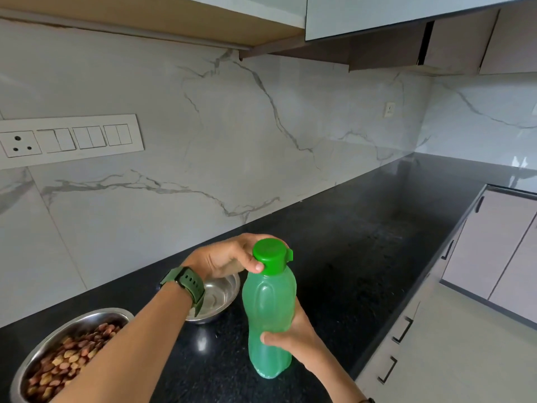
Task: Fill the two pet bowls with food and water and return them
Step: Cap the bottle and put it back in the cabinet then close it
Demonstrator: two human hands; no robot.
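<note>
At centre, the bottle (268,318) stands upright, right hand (293,335) grasping its base, left hand (232,254) clenched around the cap (268,254); the empty bowl (216,298) lies at nine o'clock.

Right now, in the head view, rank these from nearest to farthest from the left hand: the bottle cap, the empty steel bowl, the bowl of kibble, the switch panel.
1. bottle cap: gripped by the left hand.
2. empty steel bowl: on the counter just below the hand's wrist.
3. bowl of kibble: at the counter's near left.
4. switch panel: up on the wall, far left.
</note>
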